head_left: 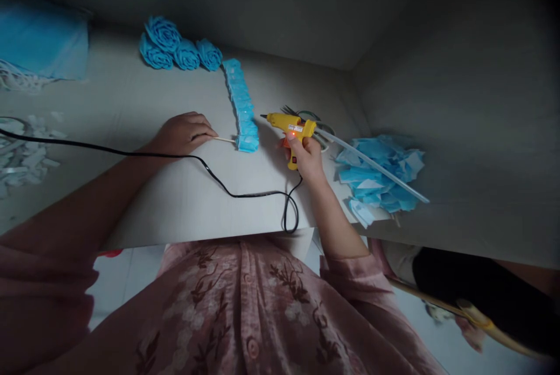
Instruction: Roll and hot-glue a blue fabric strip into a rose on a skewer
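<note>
Pinched in the fingers of my left hand is a thin wooden stick. Its far end meets the near end of a gathered blue strip that lies lengthwise on the table, with shiny spots on it. My right hand grips a yellow glue gun by the handle, and a small orange light glows on its side. The nozzle points left, just right of the strip and apart from it. A long translucent glue stick sticks out of the gun's back.
Several blue rolled flowers sit at the back. Blue scraps are heaped at right; blue sheets and white clippings lie at left. A black cord crosses my left forearm. Walls bound the table. Another person is at lower right.
</note>
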### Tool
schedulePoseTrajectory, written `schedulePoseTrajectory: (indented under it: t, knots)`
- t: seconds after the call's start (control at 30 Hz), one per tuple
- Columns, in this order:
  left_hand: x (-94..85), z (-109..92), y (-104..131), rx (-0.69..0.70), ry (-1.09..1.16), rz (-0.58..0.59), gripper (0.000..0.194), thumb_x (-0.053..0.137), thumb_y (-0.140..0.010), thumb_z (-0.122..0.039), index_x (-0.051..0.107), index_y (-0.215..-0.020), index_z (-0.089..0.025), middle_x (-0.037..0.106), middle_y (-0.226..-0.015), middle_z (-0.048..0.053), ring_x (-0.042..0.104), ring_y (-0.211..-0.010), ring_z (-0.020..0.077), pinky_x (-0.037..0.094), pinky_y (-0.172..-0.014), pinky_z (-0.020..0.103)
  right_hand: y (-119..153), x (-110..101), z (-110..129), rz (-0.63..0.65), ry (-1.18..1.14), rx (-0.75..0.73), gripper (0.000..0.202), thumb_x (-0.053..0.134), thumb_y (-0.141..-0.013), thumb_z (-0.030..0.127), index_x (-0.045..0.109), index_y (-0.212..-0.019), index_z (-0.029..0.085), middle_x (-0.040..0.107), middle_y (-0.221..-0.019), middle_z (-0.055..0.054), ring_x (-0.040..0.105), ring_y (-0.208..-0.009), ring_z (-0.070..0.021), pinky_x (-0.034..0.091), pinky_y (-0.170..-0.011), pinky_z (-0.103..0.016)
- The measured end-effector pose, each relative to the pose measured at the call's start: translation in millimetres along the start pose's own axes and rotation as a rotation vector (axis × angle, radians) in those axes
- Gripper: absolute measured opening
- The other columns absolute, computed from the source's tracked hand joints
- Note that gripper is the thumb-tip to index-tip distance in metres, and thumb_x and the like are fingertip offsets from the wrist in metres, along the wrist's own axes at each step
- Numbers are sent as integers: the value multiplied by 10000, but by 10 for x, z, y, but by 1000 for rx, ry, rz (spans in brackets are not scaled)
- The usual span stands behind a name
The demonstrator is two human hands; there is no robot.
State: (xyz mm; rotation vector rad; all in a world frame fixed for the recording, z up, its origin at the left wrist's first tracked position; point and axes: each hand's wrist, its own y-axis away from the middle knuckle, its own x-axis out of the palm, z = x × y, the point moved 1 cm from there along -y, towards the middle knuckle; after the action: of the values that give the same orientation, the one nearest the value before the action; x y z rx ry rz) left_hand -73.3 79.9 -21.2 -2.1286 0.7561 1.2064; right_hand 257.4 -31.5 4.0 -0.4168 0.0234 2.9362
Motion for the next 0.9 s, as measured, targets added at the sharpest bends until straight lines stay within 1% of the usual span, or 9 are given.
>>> schedulePoseTrajectory:
  t: [0.17,0.27,0.33,0.43,0.6,0.8,0.9]
  knots:
    - [-13,42,-3,23,0,29,518,432,-1117,-521,880,-1078,-265,842,-1155,84,741,-1091,270,579,-1040,367,-2,10,-36,16,-3,-7,705,750,-828,914,696,-710,222,630,-619,-15,517,-567,-130,410,-544,-278]
    - [-19,47,-7,19,-26,47,514,436,-1112,-513,882,-1069,-261,843,-1158,94,741,-1108,287,573,-1055,387,4,6,-39,25,10,9,699,764,-819,910,716,-730,219,608,-609,-2,511,-560,-128,402,-539,-276]
    - [-16,40,-7,10,-37,42,494,448,-1107,-490,888,-1081,-267,840,-1162,97,742,-1120,294,570,-1063,398,7,3,-34,32,14,9,705,744,-830,915,726,-734,216,592,-596,3,500,-549,-125,391,-529,-272]
    - [-1,36,-4,2,-34,27,469,468,-1102,-463,897,-1101,-275,836,-1161,95,741,-1114,292,571,-1063,400,10,4,-21,45,18,-4,731,723,-831,930,705,-684,215,583,-574,-2,487,-528,-119,377,-514,-270]
    - [5,43,3,9,-12,-6,451,481,-1098,-471,887,-1069,-278,840,-1138,74,742,-1089,272,580,-1041,389,16,19,-10,75,50,3,758,710,-819,960,670,-644,224,594,-565,-14,485,-520,-124,371,-506,-274]
    - [-49,-19,10,14,32,4,449,510,-1092,-444,877,-1071,-187,832,-1139,110,699,-1052,239,593,-1043,428,28,43,-6,102,56,-17,792,704,-800,997,706,-655,218,591,-554,-7,488,-516,-125,379,-520,-286]
    - [-55,-34,6,13,39,12,458,501,-1091,-445,878,-1093,-183,826,-1147,103,680,-1056,228,593,-1043,431,33,61,-1,105,88,7,817,693,-780,1022,731,-664,214,573,-537,-3,481,-510,-129,366,-507,-292]
